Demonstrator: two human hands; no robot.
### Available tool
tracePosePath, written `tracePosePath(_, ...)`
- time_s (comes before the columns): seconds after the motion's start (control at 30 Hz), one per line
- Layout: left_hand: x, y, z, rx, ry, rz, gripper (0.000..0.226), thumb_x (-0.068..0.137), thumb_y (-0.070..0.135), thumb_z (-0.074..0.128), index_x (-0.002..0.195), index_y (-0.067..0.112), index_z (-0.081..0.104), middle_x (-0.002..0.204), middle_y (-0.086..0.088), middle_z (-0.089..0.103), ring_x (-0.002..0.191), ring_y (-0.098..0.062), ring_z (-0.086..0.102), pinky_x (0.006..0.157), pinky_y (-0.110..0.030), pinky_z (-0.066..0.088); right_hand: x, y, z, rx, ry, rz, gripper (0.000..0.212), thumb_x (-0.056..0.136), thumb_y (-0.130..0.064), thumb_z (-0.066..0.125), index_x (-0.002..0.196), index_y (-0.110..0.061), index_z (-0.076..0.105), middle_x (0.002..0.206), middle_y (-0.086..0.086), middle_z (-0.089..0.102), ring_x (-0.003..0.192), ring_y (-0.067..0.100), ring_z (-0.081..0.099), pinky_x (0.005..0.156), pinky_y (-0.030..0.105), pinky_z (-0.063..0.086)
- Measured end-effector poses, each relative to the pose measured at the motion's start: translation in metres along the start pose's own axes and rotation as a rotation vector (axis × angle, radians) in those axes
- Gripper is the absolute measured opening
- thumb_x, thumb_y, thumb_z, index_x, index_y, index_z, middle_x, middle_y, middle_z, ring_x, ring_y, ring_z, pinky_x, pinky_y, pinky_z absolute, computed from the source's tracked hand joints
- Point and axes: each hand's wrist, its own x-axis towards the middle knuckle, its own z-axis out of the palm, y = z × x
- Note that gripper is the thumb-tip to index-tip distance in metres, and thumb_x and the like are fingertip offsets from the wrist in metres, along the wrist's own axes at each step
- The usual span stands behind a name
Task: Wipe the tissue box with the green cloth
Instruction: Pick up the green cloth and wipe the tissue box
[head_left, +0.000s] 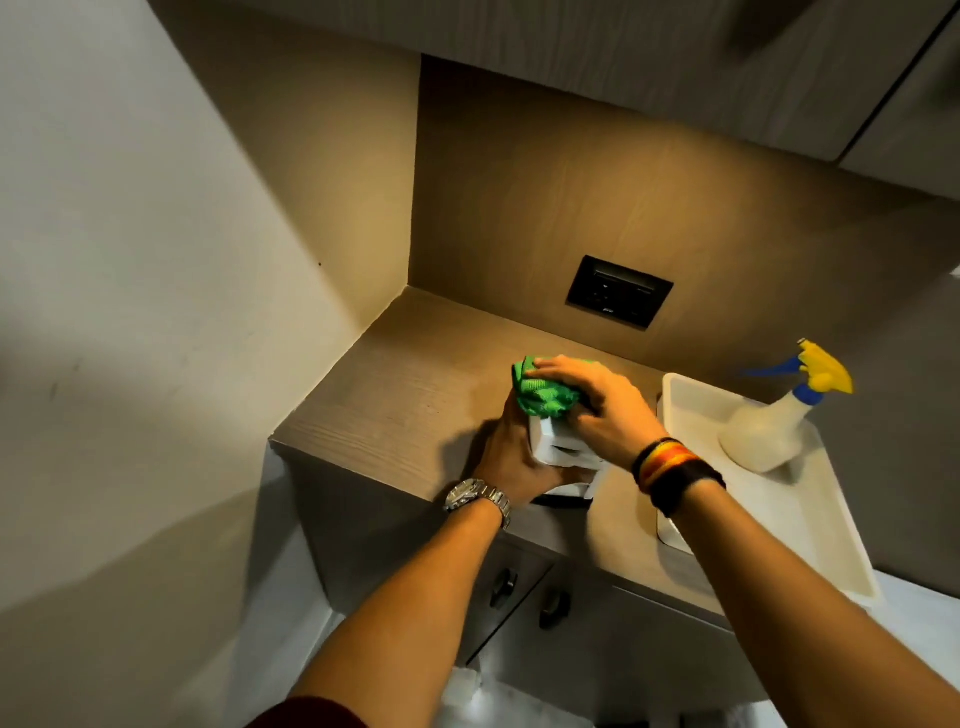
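A white tissue box (558, 452) stands on the wooden counter (405, 395), near its front edge. My left hand (511, 457) grips the box from its left side, a metal watch on the wrist. My right hand (597, 405) presses a bunched green cloth (698, 397) onto the far top end of the box. Both hands cover most of the box; only part of its top and near end show.
A white tray (810, 525) sits on the counter to the right, holding a spray bottle (774, 421) with a yellow and blue trigger head. A dark socket panel (618, 292) is set in the back wall. Cabinet doors with dark knobs (555, 608) lie below the counter.
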Motion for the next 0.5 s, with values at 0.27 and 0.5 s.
tracePosePath(0.27, 0.0, 0.006, -0.013, -0.025, -0.076, 0.016, 0.137, 0.053, 0.053, 0.099, 0.159, 0.028, 0.014, 0.143, 0.004, 0.057, 0.12, -0.01, 0.058, 0.089, -0.026, 0.056, -0.074, 0.006, -0.031, 0.338, -0.046, 0.136, 0.052, 0.087, 0.013, 0.05, 0.119, -0.024, 0.068, 0.128, -0.002, 0.064, 0.121, 0.012, 0.058, 0.102, 0.033, 0.051)
tracePosePath(0.5, 0.01, 0.014, -0.041, -0.017, -0.208, 0.056, 0.121, 0.058, 0.038, 0.1, 0.152, 0.041, 0.024, 0.146, 0.005, 0.052, 0.136, -0.015, 0.049, 0.107, -0.051, 0.05, -0.114, 0.029, -0.039, 0.669, 0.457, 0.307, 0.048, 0.088, 0.009, 0.046, 0.122, -0.02, 0.063, 0.112, -0.003, 0.069, 0.102, 0.008, 0.065, 0.089, 0.025, 0.052)
